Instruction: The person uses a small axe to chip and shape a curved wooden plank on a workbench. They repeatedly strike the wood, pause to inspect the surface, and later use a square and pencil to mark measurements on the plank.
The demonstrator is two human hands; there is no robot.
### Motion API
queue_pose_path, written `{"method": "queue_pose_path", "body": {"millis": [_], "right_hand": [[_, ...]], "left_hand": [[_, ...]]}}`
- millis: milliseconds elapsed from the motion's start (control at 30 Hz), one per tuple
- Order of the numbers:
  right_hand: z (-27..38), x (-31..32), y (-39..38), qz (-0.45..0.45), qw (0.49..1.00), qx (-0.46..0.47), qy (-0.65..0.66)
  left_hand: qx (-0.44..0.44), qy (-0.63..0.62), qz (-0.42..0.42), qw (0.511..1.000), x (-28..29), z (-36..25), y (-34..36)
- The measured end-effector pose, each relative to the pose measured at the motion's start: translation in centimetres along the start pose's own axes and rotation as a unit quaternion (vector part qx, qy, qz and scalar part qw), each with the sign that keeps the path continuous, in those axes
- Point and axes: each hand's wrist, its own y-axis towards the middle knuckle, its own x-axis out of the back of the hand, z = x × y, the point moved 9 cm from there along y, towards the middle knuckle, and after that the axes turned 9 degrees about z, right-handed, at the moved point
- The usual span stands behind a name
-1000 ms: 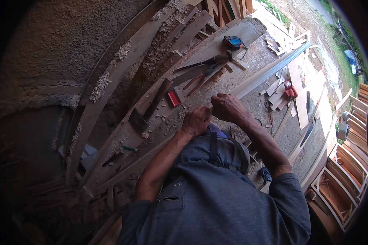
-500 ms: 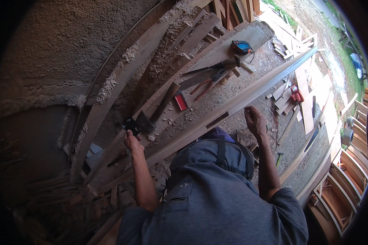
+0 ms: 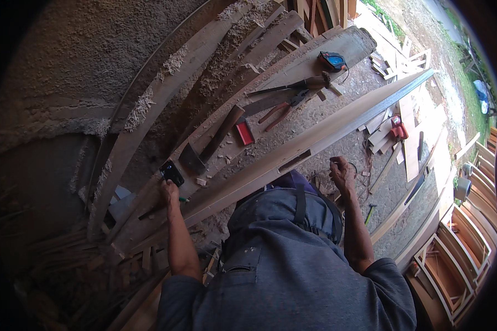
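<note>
My left hand (image 3: 171, 192) grips the near end of a black, phone-like flat device (image 3: 172, 172) over the plank bench. A green pencil-like stick (image 3: 184, 199) pokes out beside that hand. Close by lies an adze-like tool with a wooden handle (image 3: 223, 132) and dark metal head (image 3: 193, 160). My right hand (image 3: 343, 172) hangs over the near side of a long wooden beam (image 3: 243, 184), apart from it, with fingers curled; whether anything is in them I cannot make out. A slot (image 3: 294, 160) is cut into the beam in front of me.
On the bench lie a red tray-like box (image 3: 244, 132), pincers (image 3: 284, 109), a hammer (image 3: 313, 83) and a blue tape measure (image 3: 332, 61). Shavings cover curved boards (image 3: 165, 83) by the wall. A red power tool (image 3: 398, 128) sits among offcuts; wooden frames (image 3: 453, 265) stand at right.
My left hand and the black device have shifted slightly left and nearer, and the green stick now shows. My right hand has dropped a little, its fingers more curled. The view has moved slightly.
</note>
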Motion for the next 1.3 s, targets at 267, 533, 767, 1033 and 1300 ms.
{"method": "queue_pose_path", "body": {"millis": [267,533,767,1033,1300], "right_hand": [[-0.4,-1.1,0.4,-0.004,1.0,0.025,-0.008],[1.8,0.3,2.1,-0.067,0.92,-0.077,0.378],[4.2,6.1,8.0,-0.236,0.937,-0.001,0.256],[5.6,5.8,7.8,-0.262,0.947,-0.079,0.17],[7.9,0.4,7.0,-0.218,0.954,-0.111,0.175]], "left_hand": [[-0.108,0.064,-0.097,0.987,4.3,-8.7,-7.4],[-0.437,0.158,0.336,0.819,-6.1,-22.0,-24.1],[-0.33,0.217,0.35,0.849,-11.0,-20.8,-23.9],[-0.362,0.193,0.34,0.847,-10.6,-19.8,-23.7],[-0.353,0.201,0.323,0.855,-7.9,-16.2,-21.0]]}}
